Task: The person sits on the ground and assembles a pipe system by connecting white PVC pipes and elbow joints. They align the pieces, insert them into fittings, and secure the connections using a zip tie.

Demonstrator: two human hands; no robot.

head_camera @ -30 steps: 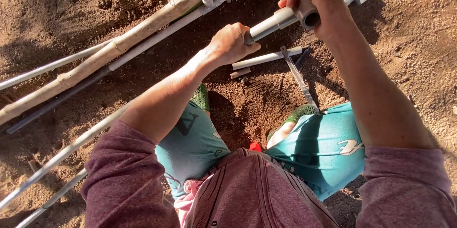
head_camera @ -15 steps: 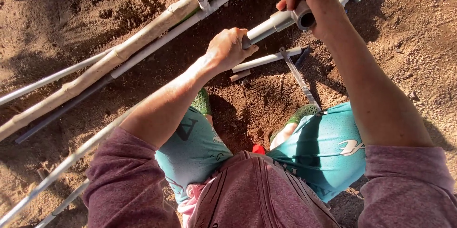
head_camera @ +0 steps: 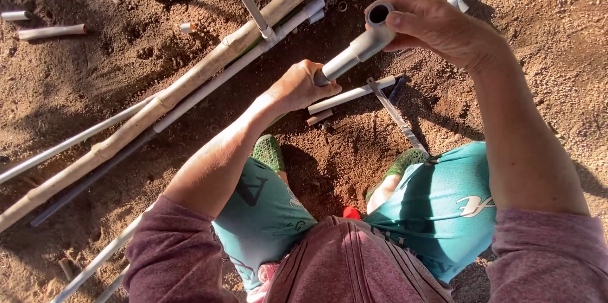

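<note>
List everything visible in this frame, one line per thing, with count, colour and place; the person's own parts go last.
Grey plastic pipe with elbow fitting: one, held up over the soil by both hands.
Thick bamboo pole: one, tan, lying diagonally from lower left to top centre.
Long thin white pipes: several, alongside the bamboo and at lower left.
Short white pipe piece: one, on the soil below the held pipe.
Short pipe offcuts: several, white or tan, scattered upper left.
Hacksaw-like tool: one, metallic, on the soil by the right knee.
Sandy soil: brown, everywhere.
Green shoes: two.
Teal shorts: one pair.
Left hand: grips the pipe's lower end.
Right hand: grips the elbow fitting.
</note>
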